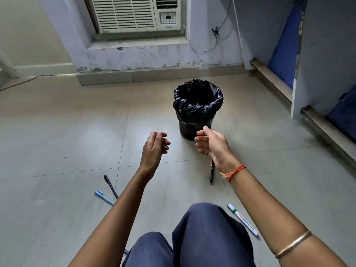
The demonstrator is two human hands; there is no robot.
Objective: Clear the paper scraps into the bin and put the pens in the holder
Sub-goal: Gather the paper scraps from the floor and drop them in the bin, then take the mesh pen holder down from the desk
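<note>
**Head view: both hands raised before the bin, four pens on the floor**

Head view shows your two bare hands held in the air above a floor of large, smooth, pale grey tiles. Your left hand is loosely curled, fingers bent inward, gripping nothing. Your right hand is spread, palm turned toward the left one, fingers relaxed, and likewise empty; its thumb overlaps the lower wall of the bin from this angle, though contact cannot be confirmed. A red thread circles the right wrist, and a thin metal bangle sits higher on that forearm.

One bin stands upright just beyond your hands: a round, dark bucket lined with a crinkled, glossy black plastic bag folded over the rim.

Four pens lie flat on the tiles. A black pen and a light blue pen lie near each other left of your left forearm, both running diagonally from upper left to lower right. A second black pen lies below your right wrist, its long axis pointing almost straight toward the bin. A white marker with a green band lies diagonally beside your right forearm.

Your knees, in blue-grey cloth, fill the lower edge.
</note>
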